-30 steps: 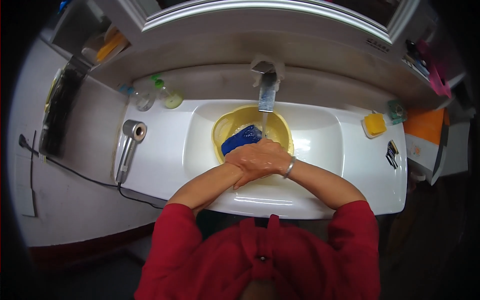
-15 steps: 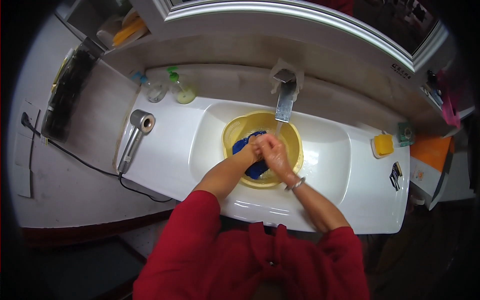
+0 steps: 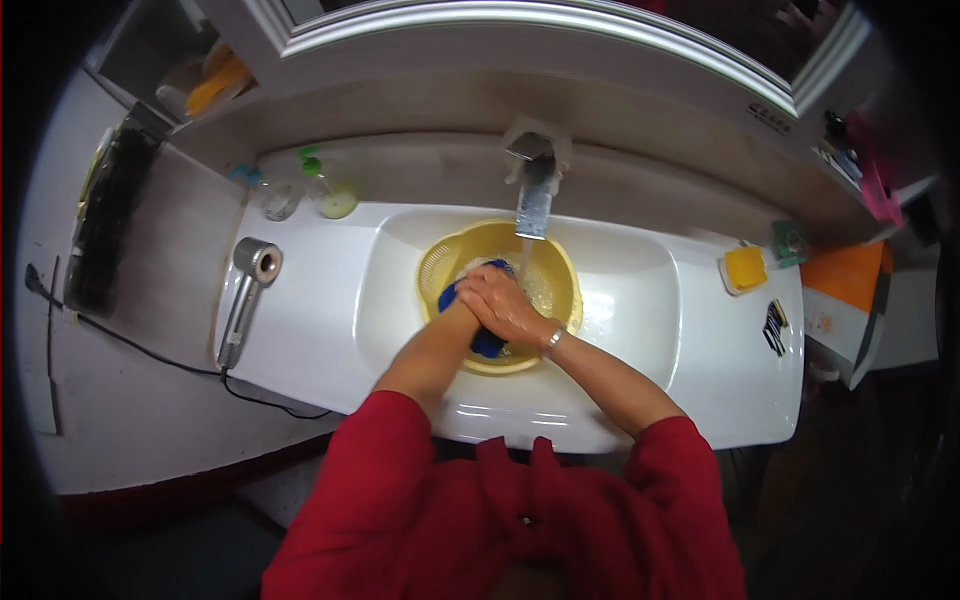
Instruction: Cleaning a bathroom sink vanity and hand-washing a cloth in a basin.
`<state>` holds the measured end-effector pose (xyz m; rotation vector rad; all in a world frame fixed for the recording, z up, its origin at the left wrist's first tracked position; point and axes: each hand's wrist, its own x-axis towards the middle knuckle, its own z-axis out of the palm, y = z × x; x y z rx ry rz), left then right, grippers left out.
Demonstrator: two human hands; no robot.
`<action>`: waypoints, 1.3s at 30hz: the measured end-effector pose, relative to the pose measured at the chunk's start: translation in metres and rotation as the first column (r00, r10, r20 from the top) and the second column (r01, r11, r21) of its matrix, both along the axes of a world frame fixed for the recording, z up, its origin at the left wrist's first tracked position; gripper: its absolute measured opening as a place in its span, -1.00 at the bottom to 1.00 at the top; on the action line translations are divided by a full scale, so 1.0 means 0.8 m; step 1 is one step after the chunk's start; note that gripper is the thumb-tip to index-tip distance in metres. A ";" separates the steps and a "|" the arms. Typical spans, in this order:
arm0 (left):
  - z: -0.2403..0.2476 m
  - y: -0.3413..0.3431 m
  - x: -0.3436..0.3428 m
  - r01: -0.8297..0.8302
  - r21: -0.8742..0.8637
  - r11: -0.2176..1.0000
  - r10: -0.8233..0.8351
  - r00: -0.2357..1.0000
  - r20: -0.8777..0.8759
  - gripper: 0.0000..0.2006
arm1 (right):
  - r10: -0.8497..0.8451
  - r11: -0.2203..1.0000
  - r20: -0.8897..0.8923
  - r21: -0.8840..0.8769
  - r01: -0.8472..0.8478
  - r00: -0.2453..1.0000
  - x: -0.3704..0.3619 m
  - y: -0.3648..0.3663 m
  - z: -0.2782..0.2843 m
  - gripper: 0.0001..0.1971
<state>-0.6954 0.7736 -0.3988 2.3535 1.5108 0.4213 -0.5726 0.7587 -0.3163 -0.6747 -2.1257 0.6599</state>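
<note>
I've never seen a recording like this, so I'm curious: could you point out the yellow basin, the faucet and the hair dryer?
Yellow basin (image 3: pixel 435 268): head view, on its perforated left wall.
Faucet (image 3: pixel 534 207): head view, on its spout.
Hair dryer (image 3: pixel 241 306): head view, on its handle.

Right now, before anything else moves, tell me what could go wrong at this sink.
Two risks. Water runs from the faucet into the yellow basin, so it might overfill or splash around the blue cloth inside. And the hair dryer lies on the same sink's left ledge, where drips from the wet right hand could reach it.
</note>
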 end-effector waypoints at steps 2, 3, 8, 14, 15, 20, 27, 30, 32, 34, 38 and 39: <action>0.000 0.005 -0.007 -0.034 0.052 0.998 0.025 0.987 0.159 -0.73 | -0.056 0.998 -0.023 -0.025 0.055 0.998 0.000 0.016 -0.008 -0.81; 0.010 0.020 -0.008 -0.246 -0.153 0.957 0.273 0.942 0.197 -0.76 | -0.291 0.874 0.003 -0.406 0.267 0.957 -0.008 0.027 -0.018 -0.83; 0.041 0.017 0.026 0.146 -0.706 0.693 0.558 0.513 0.653 -0.56 | -0.678 -0.115 -0.403 -0.768 -0.630 0.615 0.041 0.062 -0.143 -0.78; 0.159 -0.107 0.108 0.427 0.024 0.904 -0.269 0.525 0.808 -0.76 | -0.909 -0.176 -0.103 -0.782 -0.598 0.403 0.034 0.070 -0.144 -0.71; 0.156 -0.126 0.106 0.407 0.208 0.890 -0.406 0.494 0.769 -0.77 | -0.923 -0.087 -0.204 -0.715 -0.694 0.326 -0.007 0.059 -0.127 -0.70; 0.128 -0.081 0.081 0.518 0.308 0.798 -0.592 0.768 0.244 -0.75 | -0.602 -0.109 -0.298 -0.888 -0.446 0.741 -0.030 0.065 -0.107 -0.75; 0.141 -0.058 0.018 0.250 0.284 0.926 -0.257 0.966 -0.014 -0.44 | 0.079 0.996 0.289 0.016 -0.088 0.954 0.037 0.034 -0.095 -0.57; 0.127 -0.064 -0.024 -0.012 -0.242 0.970 -0.027 0.987 -0.160 -0.26 | 0.282 0.848 0.523 -0.528 0.046 0.804 0.049 0.008 -0.044 -0.43; 0.115 -0.061 -0.010 0.012 -0.331 0.944 -0.110 0.954 -0.279 -0.25 | 0.232 0.852 0.596 -0.506 0.135 0.769 0.048 0.002 -0.051 -0.46; 0.095 -0.045 -0.012 0.002 -0.420 0.907 -0.184 0.901 -0.393 -0.24 | 0.232 0.876 0.601 -0.470 0.104 0.765 0.042 0.001 -0.048 -0.55; 0.101 -0.007 -0.017 0.117 -0.521 0.845 -0.094 0.993 0.071 -0.31 | 0.001 0.861 0.539 -0.429 0.273 0.843 0.063 0.015 0.003 -0.65; 0.132 -0.013 -0.006 0.118 -0.344 0.931 -0.092 0.992 0.091 -0.31 | -0.007 0.861 0.534 -0.427 0.277 0.846 0.076 0.015 0.022 -0.65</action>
